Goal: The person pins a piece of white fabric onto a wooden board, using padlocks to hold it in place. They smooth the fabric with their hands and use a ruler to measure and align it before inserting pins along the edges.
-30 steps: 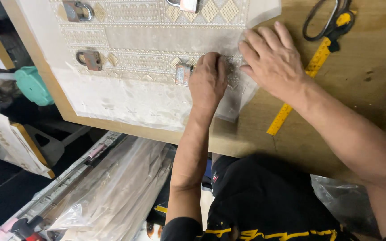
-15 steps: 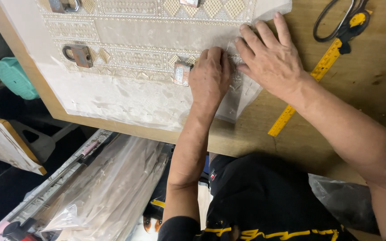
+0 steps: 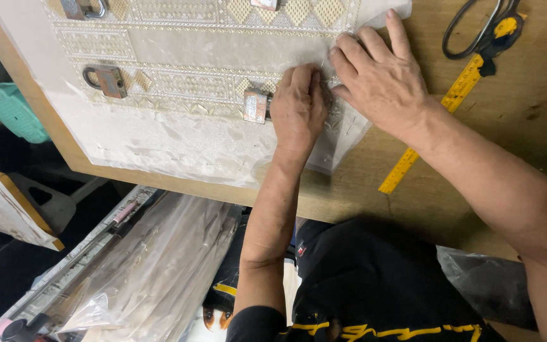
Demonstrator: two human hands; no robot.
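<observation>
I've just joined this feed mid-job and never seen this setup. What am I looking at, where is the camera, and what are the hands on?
One view only, from a camera on the person's head, looking down at a wooden table. Both bare hands press flat on a patterned pale fabric under a clear sheet. The left hand lies beside a rusty padlock; the right hand is at the fabric's edge. Neither grips anything. Another padlock weighs the cloth. Scissors and a yellow ruler lie to the right.

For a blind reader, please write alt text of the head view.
Both hands, left hand and right hand, press flat on pale patterned fabric on a wooden table. Padlocks weigh the fabric; scissors and a yellow ruler lie to the right.
</observation>
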